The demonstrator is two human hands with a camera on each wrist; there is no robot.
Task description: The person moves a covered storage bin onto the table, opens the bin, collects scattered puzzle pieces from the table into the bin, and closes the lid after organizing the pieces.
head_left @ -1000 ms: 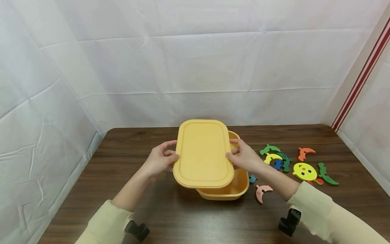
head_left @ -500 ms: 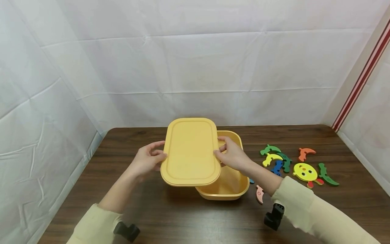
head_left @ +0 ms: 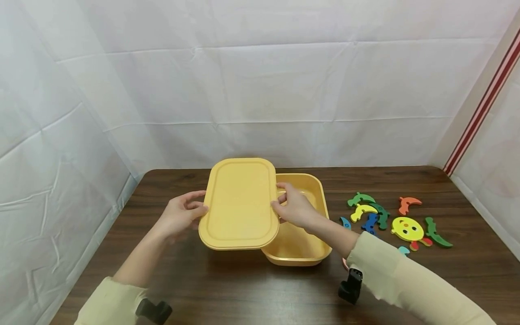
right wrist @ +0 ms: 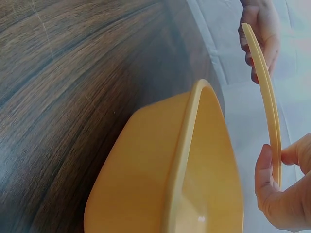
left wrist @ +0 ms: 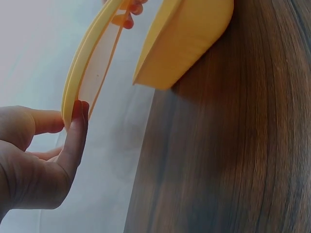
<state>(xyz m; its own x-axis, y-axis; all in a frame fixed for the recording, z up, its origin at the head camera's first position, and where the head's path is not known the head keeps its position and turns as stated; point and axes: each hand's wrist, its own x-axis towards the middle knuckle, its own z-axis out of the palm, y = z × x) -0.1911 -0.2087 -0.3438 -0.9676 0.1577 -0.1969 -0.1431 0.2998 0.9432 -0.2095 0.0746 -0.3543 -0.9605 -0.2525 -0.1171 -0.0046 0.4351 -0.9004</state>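
Both hands hold a flat yellow lid (head_left: 239, 203) with rounded corners in the air. My left hand (head_left: 180, 215) pinches its left edge between thumb and fingers, and my right hand (head_left: 296, 207) pinches the right edge. Below and to the right, a deep yellow box (head_left: 298, 248) stands on the table, its left side hidden under the lid in the head view. The left wrist view shows the lid (left wrist: 73, 73) apart from the box (left wrist: 194, 43). From the right wrist, the box (right wrist: 141, 170) is seen with its top uncovered.
Right of the box lie several colourful toy pieces on the brown wooden table (head_left: 227, 289): a yellow smiling face (head_left: 407, 229), green curved pieces (head_left: 436, 234), an orange one (head_left: 407, 205) and a blue one (head_left: 370, 223). A white cloth (head_left: 260, 90) hangs behind the table.
The lid has moved left with both hands, baring more of the box. The box and the toy pieces stay where they were.
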